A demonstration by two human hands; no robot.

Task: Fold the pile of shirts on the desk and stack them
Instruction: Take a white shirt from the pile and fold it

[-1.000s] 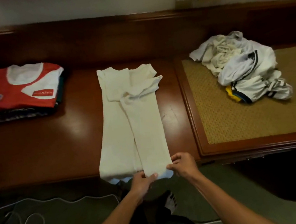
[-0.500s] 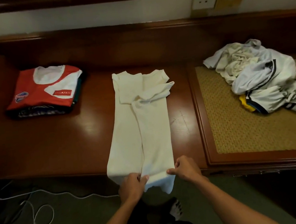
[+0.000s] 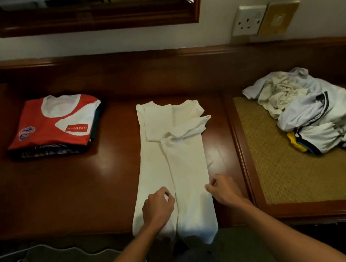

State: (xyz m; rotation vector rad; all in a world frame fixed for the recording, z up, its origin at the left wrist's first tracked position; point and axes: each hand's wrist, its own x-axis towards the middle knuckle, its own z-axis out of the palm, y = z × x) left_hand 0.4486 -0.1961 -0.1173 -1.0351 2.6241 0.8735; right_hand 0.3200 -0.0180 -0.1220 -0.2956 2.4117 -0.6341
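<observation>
While a cream shirt lies lengthwise on the middle of the wooden desk, folded into a long narrow strip with its sleeves turned in at the far end, its near end is draped over the desk's front edge. The left hand is laid on the left half of the strip near that edge, fingers curled with thumb and forefinger close together; whether cloth is pinched between them cannot be told. The right hand is set at the strip's right edge, fingers bent and closed on the cloth there. A stack of folded shirts, topped by a red and white one, is seen well apart on the left of the desk. A loose pile of unfolded shirts, mostly white, is heaped on the woven mat at the right.
</observation>
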